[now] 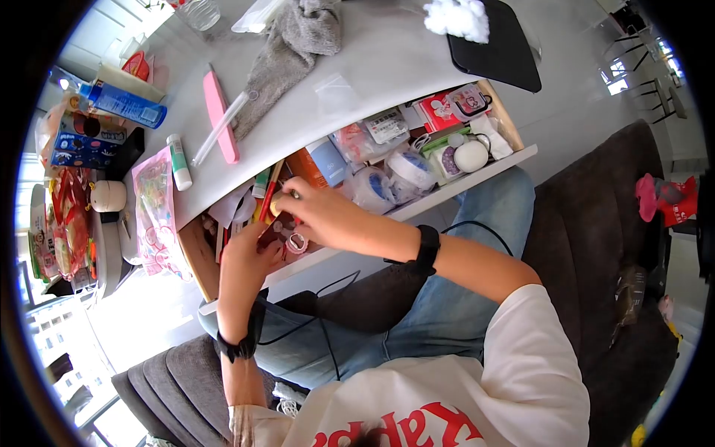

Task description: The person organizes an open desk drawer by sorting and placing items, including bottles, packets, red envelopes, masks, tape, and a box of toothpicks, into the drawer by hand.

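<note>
An open drawer (469,176) full of small items extends from under the grey table. My left hand (249,249) reaches into its left part, beside a clear bag with a pink ring (296,243); what its fingers hold, if anything, is hidden. My right hand (309,212) is bent over the same part, fingers curled together near a red pen-like stick (269,195) and a small yellowish thing; its grip is too small to make out. Right of my hands lie a blue box (328,162), tape-like rolls in plastic (411,170) and a round white item (471,156).
On the table (372,59) are a grey cloth (287,63), a pink cutter (220,115), a white-and-green tube (179,162), a pink patterned bag (155,216), a blue bottle (126,104) and a black mat (499,48) with white fluff (458,18). Black cables hang across my lap.
</note>
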Action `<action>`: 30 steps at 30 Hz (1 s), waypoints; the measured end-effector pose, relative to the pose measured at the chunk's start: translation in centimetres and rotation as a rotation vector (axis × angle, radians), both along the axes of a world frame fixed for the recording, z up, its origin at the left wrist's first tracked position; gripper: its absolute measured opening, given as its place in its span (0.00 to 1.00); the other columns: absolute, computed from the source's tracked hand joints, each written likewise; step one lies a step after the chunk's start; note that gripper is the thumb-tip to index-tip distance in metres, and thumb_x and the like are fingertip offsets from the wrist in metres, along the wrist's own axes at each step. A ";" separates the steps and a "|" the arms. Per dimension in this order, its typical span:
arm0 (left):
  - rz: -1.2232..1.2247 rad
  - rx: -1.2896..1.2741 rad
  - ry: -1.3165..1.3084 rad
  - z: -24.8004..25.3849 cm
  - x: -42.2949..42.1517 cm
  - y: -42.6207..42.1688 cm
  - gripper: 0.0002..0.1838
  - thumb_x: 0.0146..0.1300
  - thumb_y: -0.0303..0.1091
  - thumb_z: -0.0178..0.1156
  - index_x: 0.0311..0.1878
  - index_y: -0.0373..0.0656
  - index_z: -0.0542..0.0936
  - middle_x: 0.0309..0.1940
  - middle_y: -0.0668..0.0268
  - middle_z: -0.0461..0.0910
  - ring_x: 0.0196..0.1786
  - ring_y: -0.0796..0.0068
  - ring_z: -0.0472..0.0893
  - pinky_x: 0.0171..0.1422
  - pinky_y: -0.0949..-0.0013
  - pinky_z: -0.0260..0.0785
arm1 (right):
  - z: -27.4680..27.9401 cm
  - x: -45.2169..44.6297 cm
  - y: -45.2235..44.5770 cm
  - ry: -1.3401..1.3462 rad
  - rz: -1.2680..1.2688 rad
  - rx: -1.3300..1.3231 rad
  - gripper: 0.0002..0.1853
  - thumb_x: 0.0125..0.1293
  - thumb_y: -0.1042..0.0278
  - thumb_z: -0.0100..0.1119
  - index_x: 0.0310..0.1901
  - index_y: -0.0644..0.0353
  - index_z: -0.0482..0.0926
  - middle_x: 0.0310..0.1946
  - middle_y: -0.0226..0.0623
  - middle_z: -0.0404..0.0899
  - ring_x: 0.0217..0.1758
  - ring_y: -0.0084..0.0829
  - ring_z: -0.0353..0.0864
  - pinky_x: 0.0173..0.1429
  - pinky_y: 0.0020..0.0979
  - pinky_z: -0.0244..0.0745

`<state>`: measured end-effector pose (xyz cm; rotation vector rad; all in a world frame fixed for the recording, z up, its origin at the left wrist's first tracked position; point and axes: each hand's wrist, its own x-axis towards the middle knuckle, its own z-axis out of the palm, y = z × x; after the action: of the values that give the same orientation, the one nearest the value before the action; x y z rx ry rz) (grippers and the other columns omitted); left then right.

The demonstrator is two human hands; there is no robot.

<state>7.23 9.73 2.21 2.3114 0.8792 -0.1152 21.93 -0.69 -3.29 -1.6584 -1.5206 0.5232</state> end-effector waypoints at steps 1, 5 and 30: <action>-0.004 -0.011 0.023 1.2 0.3 -0.2 0.15 0.52 0.24 0.61 0.45 0.35 0.76 0.33 0.55 0.80 0.35 0.68 0.81 0.40 0.73 0.70 | 0.3 0.0 -0.1 -0.069 0.028 0.123 0.16 0.50 0.76 0.59 0.44 0.59 0.72 0.48 0.42 0.67 0.44 0.44 0.75 0.44 0.37 0.73; -0.102 0.015 -0.127 4.9 3.1 -2.7 0.10 0.55 0.27 0.59 0.41 0.36 0.76 0.31 0.54 0.79 0.33 0.58 0.80 0.38 0.67 0.70 | 3.0 2.3 -2.0 -0.147 -0.001 0.255 0.09 0.49 0.77 0.60 0.35 0.61 0.77 0.45 0.40 0.70 0.45 0.39 0.73 0.47 0.36 0.71; -0.639 0.244 -0.293 -4.3 23.5 -9.4 0.05 0.58 0.26 0.52 0.35 0.34 0.75 0.29 0.55 0.74 0.37 0.53 0.75 0.42 0.57 0.67 | 2.0 22.1 -15.2 -0.321 -0.363 -0.065 0.05 0.57 0.76 0.56 0.34 0.66 0.78 0.31 0.39 0.74 0.36 0.39 0.73 0.41 0.34 0.69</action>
<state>30.73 0.32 -2.11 2.6694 -0.0126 0.0642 44.06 -15.87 -1.30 -2.0880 -1.3821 0.1145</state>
